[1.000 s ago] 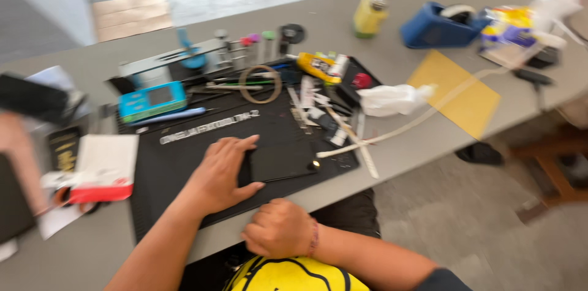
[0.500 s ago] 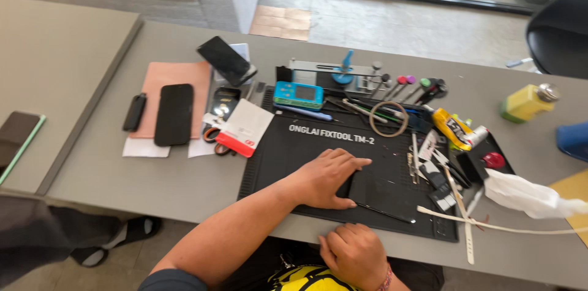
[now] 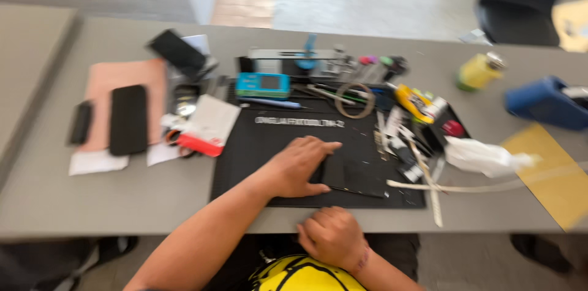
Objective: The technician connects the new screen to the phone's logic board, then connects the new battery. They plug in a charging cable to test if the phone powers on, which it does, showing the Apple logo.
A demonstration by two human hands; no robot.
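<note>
My left hand [image 3: 299, 166] lies flat, fingers spread, on a dark flat phone-like slab [image 3: 352, 176] on the black work mat [image 3: 245, 156]. My right hand [image 3: 331, 236] is curled at the table's near edge, resting on a yellow rounded object [image 3: 294, 276] in my lap; I cannot tell whether it grips it. A thin dark tool [image 3: 358, 192] lies on the mat just right of my left hand.
A red-and-white packet [image 3: 205, 126], a teal box [image 3: 263, 85] and several small tools crowd the mat's far side. Two black phones [image 3: 127, 118] lie on a pink sheet at left. A white cloth [image 3: 481, 156], yellow bottle [image 3: 478, 70] and blue holder [image 3: 542, 104] stand at right.
The view has swung: first leftward across the table, now slightly back right. Both hands stay where they were, left on the slab, right at the table edge.
</note>
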